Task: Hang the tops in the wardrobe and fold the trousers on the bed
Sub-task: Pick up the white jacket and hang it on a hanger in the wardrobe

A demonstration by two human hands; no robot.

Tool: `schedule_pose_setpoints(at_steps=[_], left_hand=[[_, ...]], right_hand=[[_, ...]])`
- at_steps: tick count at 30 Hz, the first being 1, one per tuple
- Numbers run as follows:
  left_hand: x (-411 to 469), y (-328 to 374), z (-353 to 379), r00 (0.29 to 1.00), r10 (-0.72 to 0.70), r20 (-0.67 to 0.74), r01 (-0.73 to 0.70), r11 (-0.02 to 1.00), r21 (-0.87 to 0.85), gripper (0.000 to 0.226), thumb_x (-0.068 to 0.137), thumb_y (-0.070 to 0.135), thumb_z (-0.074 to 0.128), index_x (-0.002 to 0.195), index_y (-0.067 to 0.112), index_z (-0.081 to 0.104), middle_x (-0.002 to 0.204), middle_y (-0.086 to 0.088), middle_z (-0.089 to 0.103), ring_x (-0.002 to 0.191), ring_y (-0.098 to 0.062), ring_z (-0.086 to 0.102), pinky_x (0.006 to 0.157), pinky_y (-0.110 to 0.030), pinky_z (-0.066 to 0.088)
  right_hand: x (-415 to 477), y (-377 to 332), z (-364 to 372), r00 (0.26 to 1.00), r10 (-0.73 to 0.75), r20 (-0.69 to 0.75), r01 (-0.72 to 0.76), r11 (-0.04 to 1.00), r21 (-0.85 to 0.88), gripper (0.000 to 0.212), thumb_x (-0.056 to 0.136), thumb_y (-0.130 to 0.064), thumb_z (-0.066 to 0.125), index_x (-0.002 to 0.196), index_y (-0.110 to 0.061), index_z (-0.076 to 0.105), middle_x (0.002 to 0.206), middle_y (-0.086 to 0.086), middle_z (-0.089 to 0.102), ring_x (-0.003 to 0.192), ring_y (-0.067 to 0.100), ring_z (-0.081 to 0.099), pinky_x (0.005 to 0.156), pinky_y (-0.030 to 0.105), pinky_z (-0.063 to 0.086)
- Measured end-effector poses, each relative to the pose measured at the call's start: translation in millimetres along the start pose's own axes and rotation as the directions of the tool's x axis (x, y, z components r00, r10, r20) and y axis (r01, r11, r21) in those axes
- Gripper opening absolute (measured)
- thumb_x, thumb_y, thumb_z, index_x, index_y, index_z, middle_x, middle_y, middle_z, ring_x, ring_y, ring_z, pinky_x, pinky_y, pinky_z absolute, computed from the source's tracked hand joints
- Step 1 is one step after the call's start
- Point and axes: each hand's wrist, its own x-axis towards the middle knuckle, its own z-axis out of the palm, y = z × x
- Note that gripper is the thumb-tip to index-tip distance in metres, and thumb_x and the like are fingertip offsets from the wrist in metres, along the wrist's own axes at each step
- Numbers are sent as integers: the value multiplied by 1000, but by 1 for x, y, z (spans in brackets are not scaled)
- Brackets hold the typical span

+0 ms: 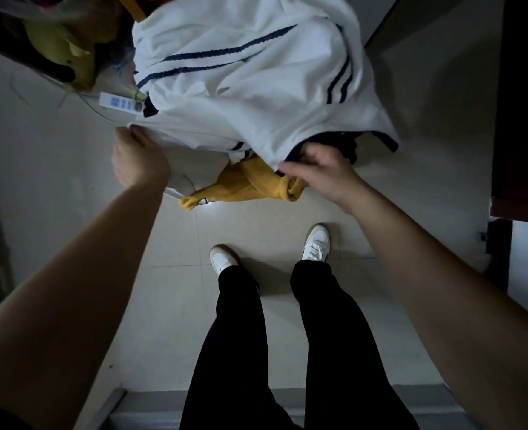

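Two hands hold one big white top [250,88] with navy stripes, spread out in front of the person above the tiled floor [176,274]. Its upper part runs out of view, so I cannot tell whether it already sits on a hanger or rail. The step in hand looks like readying this top for hanging.

A yellow garment [250,184] bunches just under the hem, touching it between the hands. To do this well, lift the top clear of that garment first, so nothing drags along with it.

The left hand [138,159] grips the hem's left corner, fingers curled into the fabric. The right hand [321,172] pinches the hem on the other side, thumb on top and fingers tucked beneath. Keeping both grips level and pulling gently apart should flatten the cloth and show which way the front faces.

A fold of dark cloth [334,144] shows under the hem by the right hand; whether it belongs to the top is unclear. Check that the pinch takes only the white fabric.
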Motion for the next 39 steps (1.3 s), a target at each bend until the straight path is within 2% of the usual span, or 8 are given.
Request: schedule_pose_setpoints(at_steps=[4,8,11,15,22,25,28,39], left_hand=[[9,-7,6,991,-61,120,48,993,104,39,101,27,33,118,-1,54,123,-24,59,115,-40,54,89,-42,42],[-1,0,14,972,-164,169,148,984,101,37,96,27,38,122,5,52,129,-19,57,123,-36,51,97,-43,40],[-24,14,17,982,-186,38,182,979,88,40,84,23,44,123,16,50,135,-11,46,128,-32,40,101,-43,29],[-86,25,18,962,238,-134,-241,971,-6,49,73,28,48,120,15,54,132,-10,46,121,-31,43,101,-43,27],[-185,22,51,700,714,-10,-714,700,-20,46,80,57,68,95,14,63,108,-10,60,107,-32,53,98,-50,26],[-214,35,71,801,423,423,-480,877,31,72,68,78,63,107,19,52,105,-1,58,104,-28,52,91,-46,30],[-213,56,88,845,76,529,-147,985,92,94,63,85,59,124,17,41,124,-5,53,119,-29,46,96,-47,32],[-192,71,70,859,21,512,-1,999,-39,34,100,40,38,121,15,49,127,-11,50,121,-32,44,93,-45,34]], right_hand=[[-13,23,-8,980,-12,-196,-40,966,-255,22,81,-17,73,100,-15,62,105,1,67,91,12,64,78,31,50],[-22,40,-40,726,-348,-593,-82,813,-577,49,76,-20,73,119,-8,52,131,16,47,118,32,52,91,39,47],[-8,42,-67,827,-281,-488,-181,687,-704,64,82,-27,74,139,-15,47,152,17,32,140,37,31,112,44,32],[12,49,-84,910,-279,-306,-112,546,-830,30,100,-29,52,123,-16,67,142,10,51,135,33,36,108,40,32],[21,41,-64,841,-366,-399,-23,712,-702,28,104,-18,36,117,-3,55,105,24,66,97,42,59,75,39,35],[21,27,-60,833,-333,-443,54,845,-532,31,102,-21,34,122,-8,53,109,12,65,96,28,59,71,26,33],[20,15,-63,827,-357,-434,137,877,-460,32,100,-21,33,120,-9,55,97,-3,58,81,8,50,63,12,31],[-6,-39,-29,859,-385,-338,270,901,-340,14,92,-25,53,83,-19,61,62,-17,56,61,-8,51,57,8,33]])
